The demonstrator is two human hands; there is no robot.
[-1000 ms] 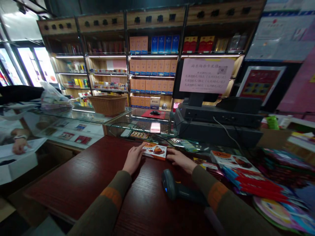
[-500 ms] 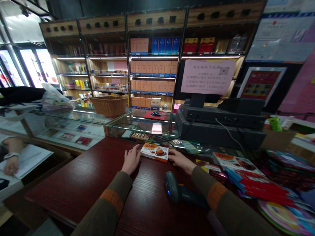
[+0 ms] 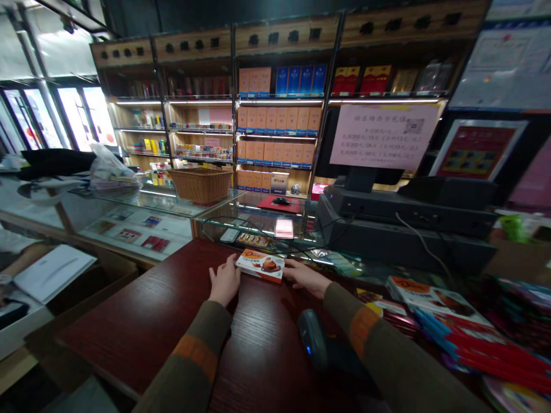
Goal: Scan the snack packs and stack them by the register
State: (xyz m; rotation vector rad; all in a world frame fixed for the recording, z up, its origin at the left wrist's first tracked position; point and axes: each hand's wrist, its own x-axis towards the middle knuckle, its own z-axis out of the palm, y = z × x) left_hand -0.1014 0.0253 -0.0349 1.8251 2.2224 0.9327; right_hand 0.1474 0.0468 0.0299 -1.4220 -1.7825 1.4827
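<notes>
Fingers look loosely spread on your left hand (image 3: pixel 225 281), a bit curled on your right hand (image 3: pixel 305 278), one at each end of the box (image 3: pixel 260 265); can't tell if the right's gripping. It's flat on the table (image 3: pixel 159 292), long axis running hand to hand, right end slightly toward you, neither hand clearly nearer. Glass counter (image 3: pixel 235 206) just past.

Bare tabletop (image 3: pixel 146 301) leaves passage left of the left hand (image 3: pixel 225 282). A box (image 3: pixel 261 265) fills the gap to the right hand (image 3: pixel 306 277); a scanner (image 3: pixel 315 339) obstructs bodyward of that hand.
</notes>
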